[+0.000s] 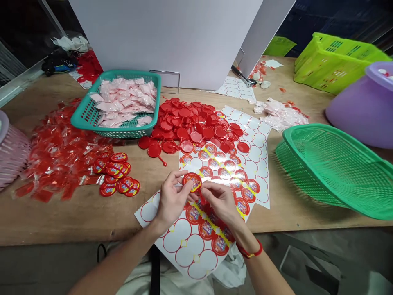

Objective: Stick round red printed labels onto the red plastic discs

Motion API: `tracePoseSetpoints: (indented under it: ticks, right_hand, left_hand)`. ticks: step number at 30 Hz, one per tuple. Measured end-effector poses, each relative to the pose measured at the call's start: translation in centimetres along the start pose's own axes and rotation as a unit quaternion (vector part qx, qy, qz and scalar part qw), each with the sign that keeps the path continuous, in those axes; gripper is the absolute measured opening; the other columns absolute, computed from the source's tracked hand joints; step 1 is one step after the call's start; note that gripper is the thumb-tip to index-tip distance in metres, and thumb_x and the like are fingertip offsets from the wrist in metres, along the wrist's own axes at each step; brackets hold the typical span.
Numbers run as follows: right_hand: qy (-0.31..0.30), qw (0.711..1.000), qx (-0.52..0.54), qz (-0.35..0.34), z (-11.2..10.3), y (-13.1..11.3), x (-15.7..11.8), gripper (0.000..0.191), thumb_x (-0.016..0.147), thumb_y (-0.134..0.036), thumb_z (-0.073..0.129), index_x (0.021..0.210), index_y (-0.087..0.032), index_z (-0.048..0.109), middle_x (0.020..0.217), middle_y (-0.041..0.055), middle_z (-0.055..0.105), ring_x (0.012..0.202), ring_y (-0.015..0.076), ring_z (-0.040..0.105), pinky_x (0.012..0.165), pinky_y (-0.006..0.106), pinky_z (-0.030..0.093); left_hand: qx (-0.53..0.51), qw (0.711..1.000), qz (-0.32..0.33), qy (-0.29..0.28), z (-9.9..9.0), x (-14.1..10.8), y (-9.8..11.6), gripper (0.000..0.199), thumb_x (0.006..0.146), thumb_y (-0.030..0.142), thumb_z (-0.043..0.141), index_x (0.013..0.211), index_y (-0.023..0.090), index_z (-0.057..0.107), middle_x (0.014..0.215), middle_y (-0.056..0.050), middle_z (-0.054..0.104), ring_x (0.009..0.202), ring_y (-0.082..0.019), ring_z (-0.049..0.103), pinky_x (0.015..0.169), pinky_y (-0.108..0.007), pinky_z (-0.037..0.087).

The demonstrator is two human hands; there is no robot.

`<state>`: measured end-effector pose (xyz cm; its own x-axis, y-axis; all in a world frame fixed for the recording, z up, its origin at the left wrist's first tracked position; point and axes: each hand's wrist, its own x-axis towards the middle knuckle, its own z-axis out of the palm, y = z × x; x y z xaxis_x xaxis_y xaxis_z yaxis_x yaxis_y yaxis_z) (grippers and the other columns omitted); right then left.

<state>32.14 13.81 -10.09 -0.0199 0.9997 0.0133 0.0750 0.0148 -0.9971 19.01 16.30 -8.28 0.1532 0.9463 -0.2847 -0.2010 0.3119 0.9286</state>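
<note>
My left hand (pixel 173 200) and my right hand (pixel 221 203) meet above a sheet of round stickers (pixel 196 246). Between their fingers is a red round disc with a printed label (pixel 192 182), held up off the sheet. The left fingers grip its face and the right fingertips pinch its right edge. Several printed labels remain on the sheet under my hands, and its lower part shows empty circles. A small group of labelled red discs (pixel 116 176) lies to the left. A heap of bare red plastic discs with short handles (pixel 187 127) lies beyond my hands.
Loose red wrappers (pixel 58 151) spread at the left. A teal basket of pink packets (pixel 116 104) stands behind them. A green mesh basket (pixel 334 172) lies tilted at the right, with a lime crate (pixel 336 61) and purple tub (pixel 362 106) beyond it. A white board (pixel 166 41) rises at the back.
</note>
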Motion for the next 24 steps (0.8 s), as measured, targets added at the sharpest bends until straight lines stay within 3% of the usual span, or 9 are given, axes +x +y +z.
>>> tracePoseSetpoints:
  ticks: [6,10,13,16,18,21,22,24]
  right_hand:
    - [0.061,0.989,-0.123,-0.064,0.9,0.1,0.2,0.017,0.085,-0.031,0.040,0.073,-0.021,0.048,0.066,0.0009,0.053,0.060,0.0136,0.050,0.052,0.025,0.042]
    - [0.053,0.970,-0.210,-0.113,1.0,0.1,-0.1,0.019,0.084,-0.026,0.040,0.066,-0.021,0.043,0.058,-0.0015,0.048,0.051,0.0124,0.044,0.048,0.025,0.037]
    - [0.016,0.967,-0.242,-0.081,0.4,0.5,-0.1,0.018,0.083,-0.031,0.045,0.068,-0.021,0.048,0.056,-0.0016,0.050,0.047,0.0122,0.045,0.045,0.024,0.037]
    - [-0.009,0.964,-0.266,-0.031,-0.4,0.9,0.0,0.019,0.083,-0.037,0.047,0.088,-0.020,0.052,0.059,-0.0010,0.054,0.048,0.0132,0.048,0.044,0.025,0.037]
    - [-0.026,0.960,-0.278,-0.021,-0.9,0.9,0.0,0.023,0.085,-0.038,0.045,0.097,-0.020,0.051,0.062,-0.0002,0.056,0.050,0.0140,0.050,0.046,0.025,0.039]
    - [-0.043,0.953,-0.298,-0.028,-1.3,0.9,-0.1,0.022,0.086,-0.037,0.044,0.098,-0.019,0.051,0.066,0.0012,0.058,0.054,0.0146,0.052,0.051,0.027,0.041]
    - [-0.038,0.953,-0.299,-0.031,-1.2,0.9,-0.1,0.021,0.086,-0.036,0.045,0.097,-0.019,0.052,0.067,0.0018,0.059,0.055,0.0147,0.052,0.052,0.028,0.042]
    - [-0.014,0.957,-0.286,-0.034,-1.0,1.1,-0.1,0.020,0.086,-0.033,0.044,0.097,-0.018,0.051,0.066,0.0015,0.059,0.055,0.0140,0.052,0.052,0.027,0.042]
  left_hand:
    - [0.071,0.994,0.089,0.001,0.1,-1.6,-0.7,0.021,0.081,0.035,0.051,0.095,0.018,0.048,0.087,-0.005,0.064,0.068,-0.013,0.065,0.062,-0.024,0.054]
    - [0.145,0.982,0.119,0.009,0.3,-2.2,-1.5,0.018,0.078,0.027,0.057,0.090,0.020,0.046,0.081,-0.002,0.065,0.069,-0.012,0.064,0.059,-0.020,0.051]
    - [0.239,0.963,0.123,0.029,-1.4,-1.1,-0.6,0.013,0.079,0.027,0.054,0.087,0.020,0.047,0.074,-0.001,0.064,0.064,-0.012,0.062,0.056,-0.021,0.048]
    - [0.363,0.913,0.160,0.094,-5.9,0.8,2.2,0.017,0.079,0.028,0.055,0.094,0.022,0.051,0.083,-0.003,0.064,0.072,-0.016,0.061,0.063,-0.027,0.048]
    - [0.471,0.842,0.189,0.185,-9.3,2.0,4.3,0.017,0.079,0.025,0.055,0.095,0.021,0.054,0.084,-0.005,0.062,0.080,-0.020,0.058,0.073,-0.035,0.047]
    - [0.592,0.731,0.242,0.238,-12.2,3.1,5.6,0.020,0.077,0.018,0.054,0.097,0.018,0.058,0.095,-0.011,0.057,0.099,-0.029,0.051,0.087,-0.046,0.040]
    - [0.601,0.719,0.261,0.232,-12.2,3.2,5.4,0.022,0.078,0.017,0.053,0.100,0.017,0.057,0.100,-0.012,0.055,0.102,-0.029,0.049,0.089,-0.046,0.039]
    - [0.580,0.748,0.276,0.169,-10.7,3.1,4.4,0.025,0.080,0.016,0.050,0.104,0.017,0.055,0.104,-0.011,0.052,0.100,-0.024,0.051,0.088,-0.040,0.041]
